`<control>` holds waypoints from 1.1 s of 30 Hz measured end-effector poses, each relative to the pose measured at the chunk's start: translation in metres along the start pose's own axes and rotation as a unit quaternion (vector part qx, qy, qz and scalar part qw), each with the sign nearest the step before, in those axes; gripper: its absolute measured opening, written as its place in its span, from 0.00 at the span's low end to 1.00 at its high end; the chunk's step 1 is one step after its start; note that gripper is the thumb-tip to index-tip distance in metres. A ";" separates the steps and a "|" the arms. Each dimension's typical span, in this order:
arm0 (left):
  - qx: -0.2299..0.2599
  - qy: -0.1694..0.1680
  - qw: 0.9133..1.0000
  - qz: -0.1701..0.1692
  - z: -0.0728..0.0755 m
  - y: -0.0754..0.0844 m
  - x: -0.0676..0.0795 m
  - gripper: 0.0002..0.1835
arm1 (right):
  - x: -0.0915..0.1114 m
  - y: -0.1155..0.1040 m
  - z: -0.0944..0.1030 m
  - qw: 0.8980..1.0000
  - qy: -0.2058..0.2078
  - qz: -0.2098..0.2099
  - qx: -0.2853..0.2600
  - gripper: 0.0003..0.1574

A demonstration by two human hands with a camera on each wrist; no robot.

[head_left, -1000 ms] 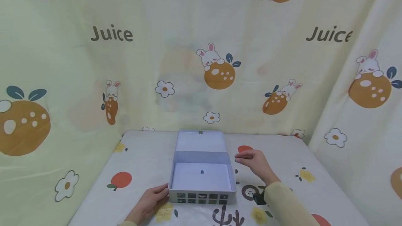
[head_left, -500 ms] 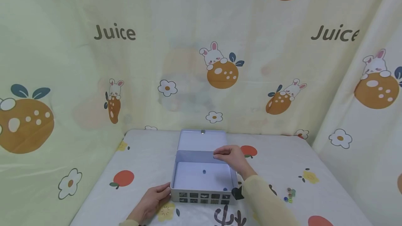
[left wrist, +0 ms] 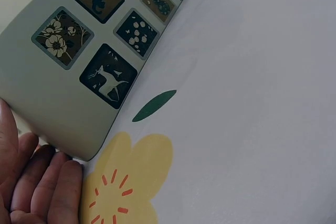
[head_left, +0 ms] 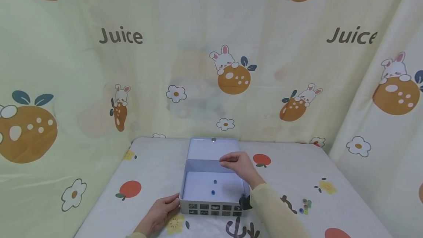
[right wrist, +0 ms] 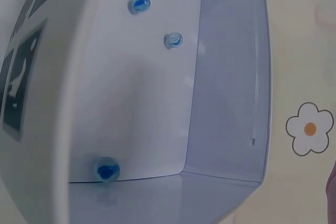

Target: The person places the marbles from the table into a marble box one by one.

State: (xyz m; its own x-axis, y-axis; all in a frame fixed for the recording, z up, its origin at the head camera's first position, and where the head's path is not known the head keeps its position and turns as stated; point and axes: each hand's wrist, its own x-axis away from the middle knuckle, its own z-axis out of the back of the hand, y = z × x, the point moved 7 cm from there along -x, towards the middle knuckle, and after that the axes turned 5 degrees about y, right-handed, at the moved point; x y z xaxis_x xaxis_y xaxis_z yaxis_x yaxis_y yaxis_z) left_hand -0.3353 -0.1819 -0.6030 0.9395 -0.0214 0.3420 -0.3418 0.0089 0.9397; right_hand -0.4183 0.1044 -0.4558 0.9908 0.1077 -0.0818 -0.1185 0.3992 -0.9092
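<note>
My left hand rests against the left side of a pale tin box, its fingers touching the lower corner. The hinged lid stands open behind. Inside the box lie glass marbles with blue in them: one farther back, one nearer the front, and another by the right wall. Over the box's back right part hangs my right hand, with thumb and fingertips drawn together. No marble shows at those fingertips; I cannot tell whether the fingers hold anything.
Several more marbles in mixed colours lie on the patterned tablecloth, right of the box beyond the right sleeve. A printed curtain hangs behind the table and along both sides.
My right hand has moved left from beside the box to over it. Two more marbles have come into the box. The left hand has stayed at the box's side.
</note>
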 end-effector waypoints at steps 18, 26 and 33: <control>-0.014 0.005 1.000 -0.002 0.001 -0.001 -0.002 0.30 | 0.026 0.064 0.092 0.997 0.068 -0.016 0.029 0.17; -0.014 0.006 1.000 -0.011 0.003 0.001 0.001 0.29 | 0.053 0.106 0.165 0.991 0.088 -0.058 0.080 0.23; -0.013 0.005 1.000 -0.009 0.001 0.001 0.002 0.30 | 0.075 0.136 0.215 0.985 0.100 -0.089 0.109 0.25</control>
State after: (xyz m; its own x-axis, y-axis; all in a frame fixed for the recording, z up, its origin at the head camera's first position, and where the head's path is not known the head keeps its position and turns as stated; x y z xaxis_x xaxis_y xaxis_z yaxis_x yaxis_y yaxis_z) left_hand -0.3337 -0.1831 -0.6012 0.9455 -0.0108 0.3255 -0.3250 0.0337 0.9451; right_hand -0.3742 0.3621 -0.4975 0.9875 -0.1550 -0.0273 0.0693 0.5838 -0.8089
